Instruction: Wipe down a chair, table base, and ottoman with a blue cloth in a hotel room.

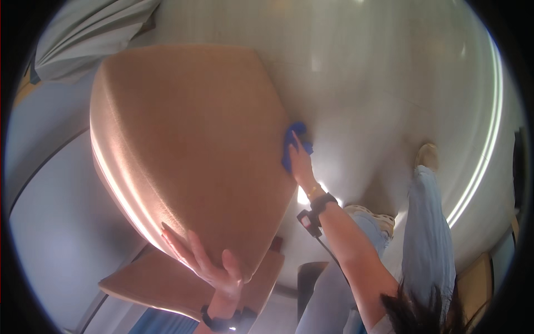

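A large brown panel with a smooth surface [196,125], perhaps a tabletop or a cabinet side, fills the left and middle of the view. My right hand [301,160] presses a blue cloth [288,144] against the panel's right edge, fingers pointing up along it. At the panel's lower left edge, my left hand [208,263] rests with spread fingers and holds no separate object. Both wrists wear dark bands; a small device on a cable hangs at the right one.
Another brown surface [154,284] lies below the panel. Pale grey fabric [91,37] hangs at the upper left. A shiny floor [354,96] extends to the right, where a leg in light jeans [427,234] stands. A wooden item [474,282] is at the lower right.
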